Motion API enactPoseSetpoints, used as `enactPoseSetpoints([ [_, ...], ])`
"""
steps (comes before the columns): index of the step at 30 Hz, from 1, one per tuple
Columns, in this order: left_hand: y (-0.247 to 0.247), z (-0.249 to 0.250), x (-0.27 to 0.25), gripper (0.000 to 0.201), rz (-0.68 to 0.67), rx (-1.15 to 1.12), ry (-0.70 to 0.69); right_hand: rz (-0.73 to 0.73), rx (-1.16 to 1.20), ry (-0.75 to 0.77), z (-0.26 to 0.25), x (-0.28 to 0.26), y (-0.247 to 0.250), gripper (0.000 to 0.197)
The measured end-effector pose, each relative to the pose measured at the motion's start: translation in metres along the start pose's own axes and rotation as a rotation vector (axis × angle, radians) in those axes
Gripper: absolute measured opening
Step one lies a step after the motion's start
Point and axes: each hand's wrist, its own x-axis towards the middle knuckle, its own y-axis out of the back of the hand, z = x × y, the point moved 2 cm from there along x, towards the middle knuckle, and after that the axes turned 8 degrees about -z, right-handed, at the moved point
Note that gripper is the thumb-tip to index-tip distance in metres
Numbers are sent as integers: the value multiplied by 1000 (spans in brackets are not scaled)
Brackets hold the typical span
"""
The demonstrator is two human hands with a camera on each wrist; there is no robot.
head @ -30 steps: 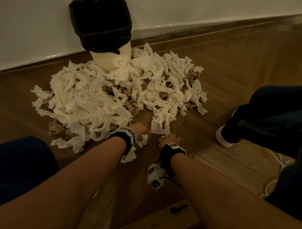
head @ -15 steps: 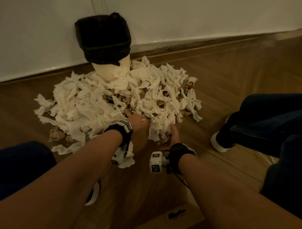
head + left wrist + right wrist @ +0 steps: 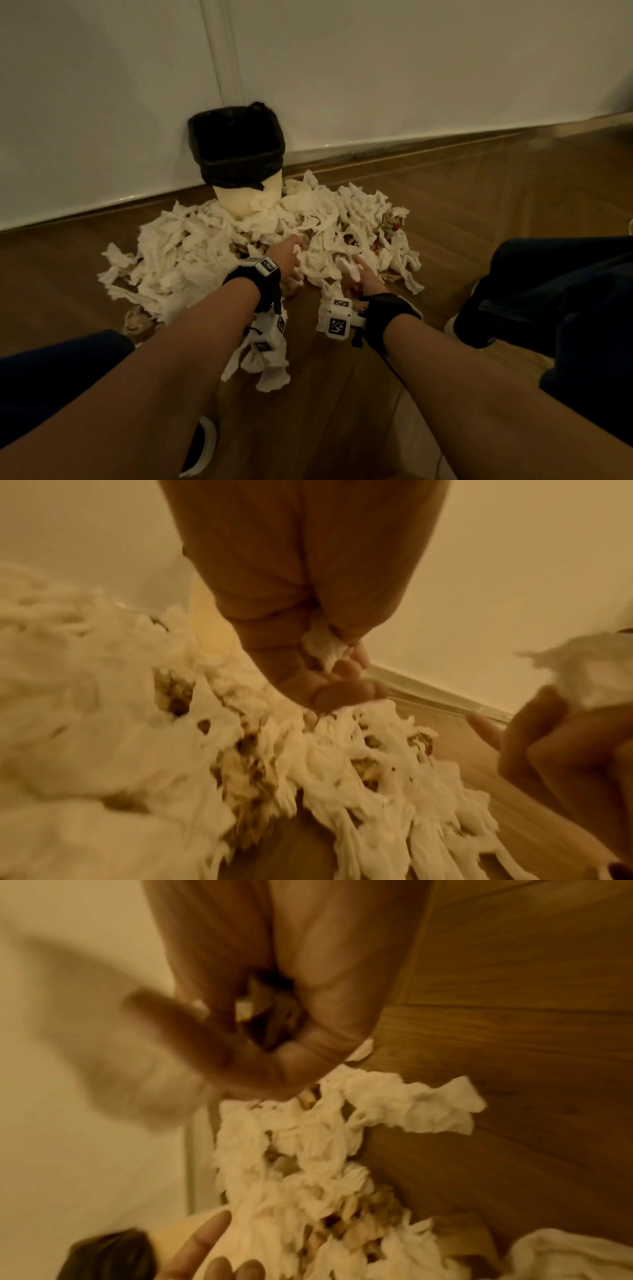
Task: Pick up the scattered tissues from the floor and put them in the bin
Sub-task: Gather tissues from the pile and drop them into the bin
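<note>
A big pile of white tissues [image 3: 191, 253] lies on the wooden floor around the foot of a cream bin [image 3: 246, 202] lined with a black bag [image 3: 236, 154]. My left hand [image 3: 293, 257] is in the near middle of the pile, its fingers [image 3: 342, 688] curled round a wad of tissue [image 3: 325, 645]. Just to its right, my right hand [image 3: 358, 275] grips a bunch of tissue and brown paper [image 3: 267, 1012] in its fist. Both hands are low, at the pile's near edge. The inside of the bin is hidden.
The bin stands against a white wall [image 3: 411, 85] with a skirting board. Brown paper scraps [image 3: 394, 222] are mixed into the pile. Loose tissues [image 3: 270, 373] lie under my left wrist. Dark-trousered knees and a white-soled shoe [image 3: 459, 329] flank the arms.
Both hands have moved forward from the pile's near edge into the tissues and closed on them. The head view has tilted up, showing more wall and the whole bin.
</note>
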Motion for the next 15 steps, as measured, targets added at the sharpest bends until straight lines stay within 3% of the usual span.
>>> enactPoseSetpoints([
  [2, 20, 12, -2, 24, 92, 162, -72, -71, -257, 64, -22, 1, -20, 40],
  [5, 60, 37, -1, 26, 223, 265, -96, -118, -380, 103, -62, 1, -61, 35],
  [8, 106, 61, 3, 39, 379, 217, -87, -192, -119, 102, -99, -1, -112, 23],
  [10, 141, 77, 5, 41, 444, 204, -84, -211, 46, 127, -121, 0, -147, 30],
  [13, 186, 89, 11, 42, 515, 85, -117, -238, -32, 194, -147, 0, -197, 37],
  [15, 205, 92, 12, 45, 548, 45, -147, -293, -214, 255, -158, 1, -229, 34],
])
